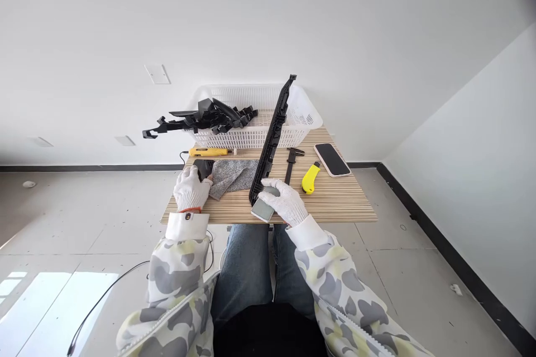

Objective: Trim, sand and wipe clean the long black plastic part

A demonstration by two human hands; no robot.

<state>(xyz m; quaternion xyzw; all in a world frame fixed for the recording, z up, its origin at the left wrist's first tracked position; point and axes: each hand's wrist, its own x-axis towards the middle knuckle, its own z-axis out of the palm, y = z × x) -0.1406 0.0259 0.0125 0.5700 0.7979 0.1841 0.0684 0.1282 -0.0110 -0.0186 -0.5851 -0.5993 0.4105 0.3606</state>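
Note:
My left hand (191, 188), in a white knit glove, is at the table's left edge with its fingers closed on a dark block-like object (204, 168), whose kind I cannot make out. Beside it lies a crumpled grey cloth (237, 174). My right hand (285, 201), also gloved, grips a flat grey-green pad (263, 211) near the front edge. Just past those fingers stands the lower end of a long black plastic trim strip (274, 134). The strip slants up across the basket rim, and its top end sticks up above the basket.
A white plastic basket (293, 136) at the back holds several black plastic parts (209, 114), some overhanging its left side. On the wooden table (335, 206) lie a yellow corded tool (208, 152), a black caliper (290, 166), a yellow cutter (310, 178) and a phone (332, 159).

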